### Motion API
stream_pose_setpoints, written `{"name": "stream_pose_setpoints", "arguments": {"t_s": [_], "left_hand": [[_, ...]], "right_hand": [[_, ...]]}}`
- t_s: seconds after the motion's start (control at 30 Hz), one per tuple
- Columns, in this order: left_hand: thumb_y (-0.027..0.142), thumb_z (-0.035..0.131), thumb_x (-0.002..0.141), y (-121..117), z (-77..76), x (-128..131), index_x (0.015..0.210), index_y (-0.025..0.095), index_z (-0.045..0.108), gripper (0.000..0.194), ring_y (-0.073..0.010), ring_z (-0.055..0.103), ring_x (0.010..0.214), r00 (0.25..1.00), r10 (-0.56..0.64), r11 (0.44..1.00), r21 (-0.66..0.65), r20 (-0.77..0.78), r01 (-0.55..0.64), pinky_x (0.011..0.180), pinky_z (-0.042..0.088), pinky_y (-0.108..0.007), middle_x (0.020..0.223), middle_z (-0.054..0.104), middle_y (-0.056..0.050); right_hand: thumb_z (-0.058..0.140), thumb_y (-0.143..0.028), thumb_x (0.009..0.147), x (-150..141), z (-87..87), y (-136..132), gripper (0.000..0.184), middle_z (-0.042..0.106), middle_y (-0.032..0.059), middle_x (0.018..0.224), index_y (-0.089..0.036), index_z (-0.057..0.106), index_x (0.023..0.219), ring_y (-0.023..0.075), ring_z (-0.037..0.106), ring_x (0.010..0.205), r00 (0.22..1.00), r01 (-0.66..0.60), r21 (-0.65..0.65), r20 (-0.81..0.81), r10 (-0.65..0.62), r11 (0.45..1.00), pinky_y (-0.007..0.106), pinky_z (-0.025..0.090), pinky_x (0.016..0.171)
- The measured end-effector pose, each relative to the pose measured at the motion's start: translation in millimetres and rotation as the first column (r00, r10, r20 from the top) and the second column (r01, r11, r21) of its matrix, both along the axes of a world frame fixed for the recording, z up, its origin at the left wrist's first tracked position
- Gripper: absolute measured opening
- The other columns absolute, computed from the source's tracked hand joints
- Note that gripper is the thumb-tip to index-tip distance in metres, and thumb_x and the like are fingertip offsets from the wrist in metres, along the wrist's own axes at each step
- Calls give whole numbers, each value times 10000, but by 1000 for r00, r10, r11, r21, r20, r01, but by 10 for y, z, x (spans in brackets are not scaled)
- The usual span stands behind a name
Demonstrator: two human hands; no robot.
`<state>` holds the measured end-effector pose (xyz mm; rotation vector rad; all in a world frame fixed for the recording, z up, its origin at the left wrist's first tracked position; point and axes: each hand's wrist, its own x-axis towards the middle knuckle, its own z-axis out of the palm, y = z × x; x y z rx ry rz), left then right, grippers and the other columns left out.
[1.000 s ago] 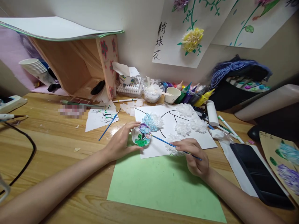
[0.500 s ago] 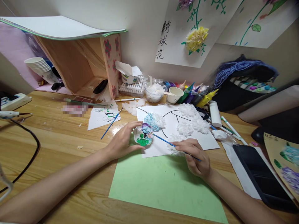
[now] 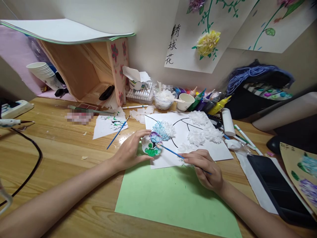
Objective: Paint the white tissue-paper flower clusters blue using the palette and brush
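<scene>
My left hand (image 3: 131, 148) grips the edge of a small round paint palette (image 3: 146, 149), with green, purple, blue and dark paint in its wells. A thin blue paintbrush (image 3: 170, 151) is pinched in my right hand (image 3: 204, 167), its tip down in the palette's right side. Behind the palette lies a white paper (image 3: 210, 152) with black branch lines. On it sit ruffled white paper flowers (image 3: 196, 136) and one flower partly tinted light blue (image 3: 159, 129). Under the paper's front edge is a light green sheet (image 3: 178, 205).
A second blue brush (image 3: 118, 132) rests on a paint-stained scrap (image 3: 101, 127) to the left. Along the wall stand a paper cup (image 3: 185, 101), a bowl of white scraps (image 3: 163, 100) and paint bottles (image 3: 219, 105). A black phone-like slab (image 3: 274, 185) lies at right.
The brush tip has shifted slightly left and down within the palette, and my right hand has moved a little with it. My left hand keeps its hold.
</scene>
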<state>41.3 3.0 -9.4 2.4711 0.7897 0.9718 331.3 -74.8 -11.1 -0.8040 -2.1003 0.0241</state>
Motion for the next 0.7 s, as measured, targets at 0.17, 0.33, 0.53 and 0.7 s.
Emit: {"name": "stream_pose_setpoints", "arguments": {"t_s": [0.17, 0.33, 0.53, 0.7], "left_hand": [[467, 773, 747, 0, -5, -4, 1354, 245, 328, 785, -313, 589, 1245, 1000, 0, 1000, 25, 7, -1, 994, 531, -489, 1330, 578, -164], [463, 780, 741, -2, -2, -7, 1360, 247, 328, 797, -312, 581, 1252, 1000, 12, 1000, 11, -9, -12, 983, 536, -485, 1336, 575, -160], [455, 786, 738, -10, -13, -18, 1360, 246, 326, 801, -308, 577, 1258, 1000, 9, 1000, -23, -10, -9, 996, 524, -499, 1343, 571, -166], [456, 790, 733, -10, -26, -24, 1369, 262, 313, 819, -309, 567, 1269, 1000, 5, 999, -46, -6, -5, 1010, 512, -502, 1358, 557, -166]], "right_hand": [[385, -189, 968, 13, -20, -7, 278, 772, 78, 1026, -209, 609, 1130, 185, 677, 861, 1000, 13, 33, -19, -12, 999, 342, 501, 744], [409, -160, 951, 0, -17, 6, 274, 773, 70, 1034, -213, 604, 1136, 178, 673, 857, 1000, 3, 11, 28, -4, 1000, 332, 498, 746], [391, -163, 957, 13, -5, -7, 274, 771, 79, 1021, -198, 603, 1127, 175, 672, 868, 1000, 22, 37, 4, -22, 999, 324, 500, 760], [395, -151, 950, 4, 1, -10, 287, 777, 67, 1016, -218, 605, 1134, 172, 684, 855, 999, 28, 28, 43, -30, 999, 322, 499, 754]]}}
